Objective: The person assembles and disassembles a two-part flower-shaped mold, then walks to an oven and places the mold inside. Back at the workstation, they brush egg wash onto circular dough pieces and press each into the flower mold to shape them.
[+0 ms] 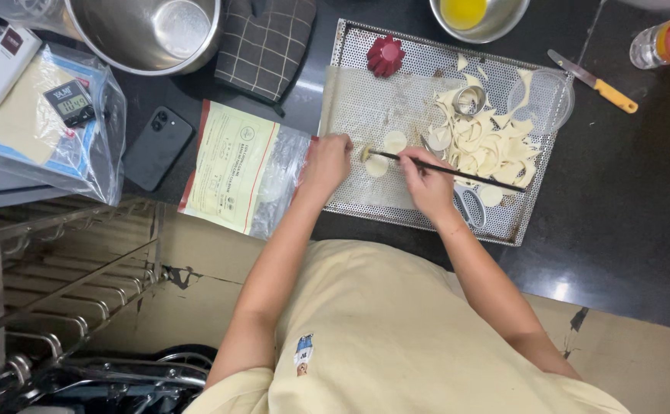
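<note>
My right hand (pixel 427 180) grips a thin dark brush (pixel 458 170), whose tip rests on a small round of pale dough (pixel 376 165) lying on the perforated metal tray (pixel 519 222). Beside that round, my left hand (pixel 326 162) presses on the tray's left edge with fingers curled; whether it holds anything I cannot tell. A second dough round (pixel 395 141) lies just above. Dough scraps (pixel 488 146) are piled on the tray's right half with a round metal cutter (pixel 469 100). Scissors (pixel 469 205) lie under my right wrist.
A red fluted mould (pixel 385 55) sits at the tray's top. Around it: a clear cup (pixel 540 96), a bowl of yellow liquid (pixel 477 17), a yellow-handled knife (pixel 596 82), a bottle (pixel 668 40), a plastic packet (pixel 243 169), a phone (pixel 157 147), a pot (pixel 147 32), a timer (pixel 70 102).
</note>
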A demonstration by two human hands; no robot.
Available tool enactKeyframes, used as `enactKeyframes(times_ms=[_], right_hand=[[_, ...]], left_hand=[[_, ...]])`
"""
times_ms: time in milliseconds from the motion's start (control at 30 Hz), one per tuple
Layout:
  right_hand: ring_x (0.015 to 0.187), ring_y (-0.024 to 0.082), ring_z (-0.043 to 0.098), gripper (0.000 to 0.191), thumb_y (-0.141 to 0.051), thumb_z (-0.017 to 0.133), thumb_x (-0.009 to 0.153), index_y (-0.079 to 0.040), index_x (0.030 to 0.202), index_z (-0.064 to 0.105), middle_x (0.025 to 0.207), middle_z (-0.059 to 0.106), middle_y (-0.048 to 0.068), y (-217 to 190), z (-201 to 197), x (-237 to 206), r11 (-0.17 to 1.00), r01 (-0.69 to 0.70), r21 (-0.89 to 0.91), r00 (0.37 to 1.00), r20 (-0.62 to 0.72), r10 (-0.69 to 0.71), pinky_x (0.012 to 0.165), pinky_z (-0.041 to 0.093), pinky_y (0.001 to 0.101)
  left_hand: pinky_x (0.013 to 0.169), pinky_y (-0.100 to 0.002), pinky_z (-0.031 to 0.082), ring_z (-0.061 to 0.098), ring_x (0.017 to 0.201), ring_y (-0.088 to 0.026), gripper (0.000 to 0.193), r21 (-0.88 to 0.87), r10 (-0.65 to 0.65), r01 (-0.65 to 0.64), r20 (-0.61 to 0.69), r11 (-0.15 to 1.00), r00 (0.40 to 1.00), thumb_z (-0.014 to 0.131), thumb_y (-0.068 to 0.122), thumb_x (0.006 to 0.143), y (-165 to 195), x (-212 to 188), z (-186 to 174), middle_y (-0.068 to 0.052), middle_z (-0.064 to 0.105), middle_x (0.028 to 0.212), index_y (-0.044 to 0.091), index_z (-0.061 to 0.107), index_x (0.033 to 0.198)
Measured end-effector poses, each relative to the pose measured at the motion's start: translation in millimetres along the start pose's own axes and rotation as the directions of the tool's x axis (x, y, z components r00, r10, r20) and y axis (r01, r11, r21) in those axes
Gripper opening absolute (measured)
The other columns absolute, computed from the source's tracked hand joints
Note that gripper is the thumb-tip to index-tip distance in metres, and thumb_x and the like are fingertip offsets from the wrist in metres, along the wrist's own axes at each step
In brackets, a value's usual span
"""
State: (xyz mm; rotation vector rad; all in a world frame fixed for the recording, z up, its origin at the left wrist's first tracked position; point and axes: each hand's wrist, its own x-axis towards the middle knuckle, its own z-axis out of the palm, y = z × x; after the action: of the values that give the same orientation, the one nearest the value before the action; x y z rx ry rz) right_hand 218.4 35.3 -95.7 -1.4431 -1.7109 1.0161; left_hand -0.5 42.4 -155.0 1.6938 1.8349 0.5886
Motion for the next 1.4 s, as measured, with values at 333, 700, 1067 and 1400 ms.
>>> enactKeyframes(times_ms=[333, 700, 1067, 1400], right_hand=[[0.080, 0.009, 0.068, 0.009, -0.005, 0.061, 0.101, 0.000, 0.102, 0.068, 0.089, 0.071, 0.006, 26, -44, -16, 0.989, -0.085, 0.119, 0.994, -0.064, 0.093, 0.072, 0.053, 0.0232], [0.084, 0.011, 0.074, 0.007, -0.006, 0.064, 0.110, 0.001, 0.108, 0.066, 0.096, 0.076, 0.009, 37, -107, 167, 0.984, 0.162, 0.076, 0.879, -0.464, -0.109, 0.054, 0.052, 0.0205], [0.064, 0.006, 0.064, 0.011, -0.008, 0.065, 0.108, 0.000, 0.101, 0.066, 0.088, 0.079, 0.007, 45, -98, 192, 0.994, 0.106, -0.011, 0.918, -0.384, -0.102, 0.052, 0.047, 0.0203], [0.067, 0.007, 0.056, 0.006, -0.006, 0.065, 0.102, -0.003, 0.106, 0.067, 0.087, 0.065, 0.005, 4, -15, 55, 0.940, -0.187, 0.284, 0.979, 0.129, 0.156, 0.057, 0.046, 0.0213]], left_hand=[[0.081, -0.050, 0.053, 0.065, 0.092, -0.042, 0.017, -0.080, 0.051, -0.048, 0.034, 0.996, 0.998, 0.073, 0.008, 0.079, 31, -21, 24, -0.021, 0.064, 0.098, 0.001, 0.069, 0.094], [0.076, -0.052, 0.053, 0.065, 0.084, -0.043, 0.009, -0.076, 0.056, -0.055, 0.015, 0.996, 0.998, 0.068, 0.006, 0.087, 31, -24, 31, -0.021, 0.063, 0.091, 0.000, 0.063, 0.091], [0.088, -0.043, 0.049, 0.061, 0.100, -0.029, 0.011, 0.178, 0.473, -0.459, -0.039, 0.870, 0.880, 0.068, 0.006, 0.079, 5, -18, -12, -0.008, 0.065, 0.094, 0.006, 0.064, 0.090], [0.082, -0.045, 0.042, 0.057, 0.094, -0.030, 0.015, 0.101, 0.193, -0.174, -0.227, 0.979, 0.954, 0.082, 0.018, 0.074, -9, 7, -14, -0.007, 0.065, 0.089, 0.010, 0.071, 0.079]])
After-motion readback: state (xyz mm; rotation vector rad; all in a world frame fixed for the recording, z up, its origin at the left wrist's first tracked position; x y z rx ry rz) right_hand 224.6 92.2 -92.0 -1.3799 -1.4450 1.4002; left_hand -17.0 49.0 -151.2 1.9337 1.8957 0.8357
